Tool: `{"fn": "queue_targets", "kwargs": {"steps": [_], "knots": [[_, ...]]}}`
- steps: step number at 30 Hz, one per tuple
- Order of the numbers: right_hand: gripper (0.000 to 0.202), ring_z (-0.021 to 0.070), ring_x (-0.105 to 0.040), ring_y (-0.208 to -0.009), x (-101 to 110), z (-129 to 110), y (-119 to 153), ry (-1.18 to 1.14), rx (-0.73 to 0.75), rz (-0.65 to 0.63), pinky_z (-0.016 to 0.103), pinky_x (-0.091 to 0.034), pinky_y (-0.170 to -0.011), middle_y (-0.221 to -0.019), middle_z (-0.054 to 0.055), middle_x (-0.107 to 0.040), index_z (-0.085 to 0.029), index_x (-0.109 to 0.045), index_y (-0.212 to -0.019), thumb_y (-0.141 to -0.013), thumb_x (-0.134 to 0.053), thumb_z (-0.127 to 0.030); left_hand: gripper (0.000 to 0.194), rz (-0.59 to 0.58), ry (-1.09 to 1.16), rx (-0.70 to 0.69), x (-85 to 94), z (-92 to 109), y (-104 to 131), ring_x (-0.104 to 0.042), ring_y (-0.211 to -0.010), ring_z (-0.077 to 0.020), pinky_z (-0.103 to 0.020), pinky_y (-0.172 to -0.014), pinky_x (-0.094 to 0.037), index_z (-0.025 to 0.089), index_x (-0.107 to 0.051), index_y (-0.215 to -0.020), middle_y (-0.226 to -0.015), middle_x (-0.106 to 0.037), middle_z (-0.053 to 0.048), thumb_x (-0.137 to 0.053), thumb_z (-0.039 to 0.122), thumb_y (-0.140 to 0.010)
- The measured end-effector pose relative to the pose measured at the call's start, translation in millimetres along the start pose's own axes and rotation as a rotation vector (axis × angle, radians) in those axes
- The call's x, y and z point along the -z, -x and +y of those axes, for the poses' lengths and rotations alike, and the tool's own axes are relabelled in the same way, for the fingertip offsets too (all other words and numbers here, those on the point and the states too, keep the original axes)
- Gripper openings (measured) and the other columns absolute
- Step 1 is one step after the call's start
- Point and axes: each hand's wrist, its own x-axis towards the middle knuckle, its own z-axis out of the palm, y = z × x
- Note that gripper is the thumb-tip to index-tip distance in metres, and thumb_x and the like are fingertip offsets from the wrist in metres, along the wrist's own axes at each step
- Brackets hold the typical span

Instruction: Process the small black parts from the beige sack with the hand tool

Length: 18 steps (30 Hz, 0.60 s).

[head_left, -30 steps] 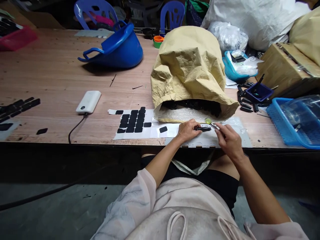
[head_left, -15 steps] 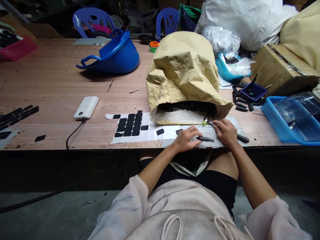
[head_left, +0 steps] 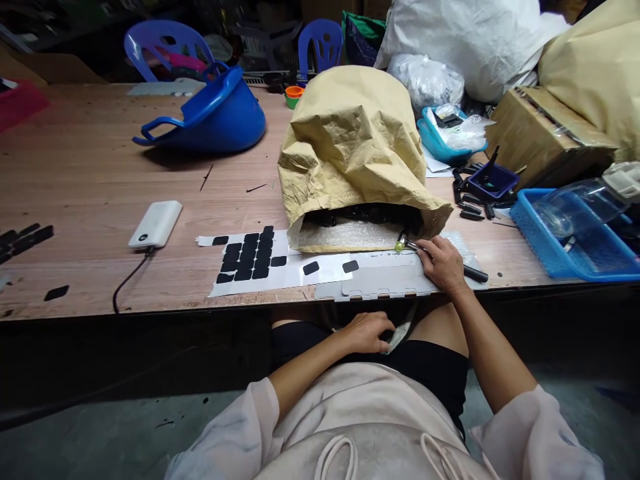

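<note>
My right hand (head_left: 443, 263) rests on the table's front edge, closed around a small hammer (head_left: 475, 273). The hammer's yellow-green head points toward the mouth of a tan sack (head_left: 355, 133), and its black grip sticks out to the right. Below the table edge, over my lap, is my left hand (head_left: 367, 331), fingers loosely apart with nothing visible in them. A pale bag edge (head_left: 400, 337) shows beside its fingertips. Dark pieces fill the sack's opening. Grey-white sheets (head_left: 385, 283) lie under and left of my right hand, and black rounded pads (head_left: 249, 257) stick to a white strip.
A white power bank (head_left: 156, 225) with a cable lies to the left. Behind it a blue basin (head_left: 220, 113) leans over. On the right are a blue basket (head_left: 545, 253), a purple tray (head_left: 493, 180) among black pieces, and a cardboard box (head_left: 540, 133).
My left hand has moved from above the sheets down to my lap, and the black piece it held is no longer visible. My right hand stays on the hammer. The view has shifted slightly.
</note>
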Motion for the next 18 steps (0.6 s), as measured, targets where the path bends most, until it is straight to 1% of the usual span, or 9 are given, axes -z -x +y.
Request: {"fn": "queue_targets", "kwargs": {"steps": [2,4,5,6,8,11,13,15,18], "knots": [[0.028,0.0246,-0.053,-0.09,0.6,-0.3,0.1,0.01,0.0,0.005,0.037,-0.042,-0.079,-0.095,0.008,-0.065,-0.025,-0.077,-0.112,-0.102,-0.053,-0.034,0.055,-0.211,0.271,-0.211,16.3,35.5,6.3,-0.072,-0.098,-0.0217,-0.03,-0.085,-0.057,0.03,-0.078,-0.127,-0.117,-0.077,-0.005,-0.09,0.047,-0.077],[0.028,0.0246,-0.054,-0.09,0.8,-0.5,0.2,0.021,0.008,0.011,0.036,-0.042,-0.079,-0.095,0.008,-0.065,-0.025,-0.077,-0.111,-0.102,-0.052,-0.035,0.075,-0.432,0.594,-0.358,34.5,67.2,10.0,-0.069,-0.085,-0.0157,-0.028,-0.077,-0.056,0.029,-0.069,-0.143,-0.121,-0.076,-0.005,-0.091,0.054,-0.075],[0.028,0.0245,-0.054,-0.09,0.7,-0.5,0.2,0.024,0.011,0.016,0.036,-0.042,-0.078,-0.095,0.008,-0.065,-0.025,-0.077,-0.111,-0.102,-0.052,-0.035,0.08,-0.492,0.695,-0.398,44.8,78.6,9.1,-0.069,-0.083,-0.0152,-0.028,-0.076,-0.056,0.027,-0.067,-0.145,-0.119,-0.077,-0.006,-0.092,0.055,-0.074],[0.028,0.0245,-0.054,-0.089,0.5,-0.5,0.2,0.026,0.013,0.02,0.036,-0.042,-0.078,-0.094,0.008,-0.065,-0.024,-0.077,-0.111,-0.103,-0.052,-0.035,0.079,-0.478,0.754,-0.414,56.2,85.9,5.8,-0.069,-0.083,-0.0155,-0.028,-0.076,-0.056,0.024,-0.068,-0.144,-0.116,-0.077,-0.007,-0.092,0.054,-0.074],[0.028,0.0244,-0.054,-0.089,0.0,-0.8,0.0,0.024,0.012,0.026,0.036,-0.041,-0.077,-0.094,0.008,-0.065,-0.025,-0.077,-0.111,-0.103,-0.052,-0.035,0.059,-0.216,0.752,-0.367,83.0,88.5,-9.1,-0.071,-0.086,-0.0176,-0.028,-0.079,-0.056,0.018,-0.078,-0.127,-0.105,-0.079,-0.008,-0.09,0.048,-0.078],[0.026,0.0242,-0.054,-0.089,-0.2,-1.4,-0.4,0.016,0.006,0.023,0.035,-0.041,-0.077,-0.094,0.008,-0.065,-0.025,-0.077,-0.11,-0.102,-0.054,-0.035,0.021,0.534,0.574,-0.103,129.6,72.0,-47.3,-0.072,-0.095,-0.0201,-0.028,-0.085,-0.055,0.015,-0.082,-0.103,-0.105,-0.08,-0.01,-0.077,0.031,-0.09],[0.026,0.0243,-0.055,-0.089,0.2,-2.0,-0.6,0.006,0.005,0.018,0.036,-0.042,-0.077,-0.095,0.008,-0.066,-0.025,-0.077,-0.111,-0.102,-0.054,-0.035,0.019,0.847,0.409,0.106,157.7,58.8,-74.7,-0.073,-0.101,-0.0224,-0.03,-0.088,-0.055,0.016,-0.081,-0.104,-0.108,-0.081,-0.011,-0.068,0.025,-0.095],[0.026,0.0245,-0.055,-0.09,0.6,-2.4,-0.6,-0.012,-0.005,0.01,0.036,-0.044,-0.079,-0.096,0.008,-0.066,-0.025,-0.077,-0.112,-0.102,-0.054,-0.034,0.019,0.95,0.277,0.292,177.6,49.6,-97.8,-0.074,-0.106,-0.0268,-0.033,-0.089,-0.055,0.017,-0.081,-0.1,-0.107,-0.081,-0.012,-0.065,0.027,-0.095],[0.028,0.0252,-0.055,-0.093,0.9,-2.8,-0.4,-0.039,-0.024,-0.009,0.038,-0.045,-0.081,-0.098,0.009,-0.067,-0.025,-0.077,-0.114,-0.102,-0.054,-0.035,0.015,0.956,0.168,0.465,190.9,43.1,-121.8,-0.074,-0.111,-0.0338,-0.039,-0.088,-0.056,0.019,-0.079,-0.095,-0.107,-0.08,-0.017,-0.071,0.03,-0.089]]}}
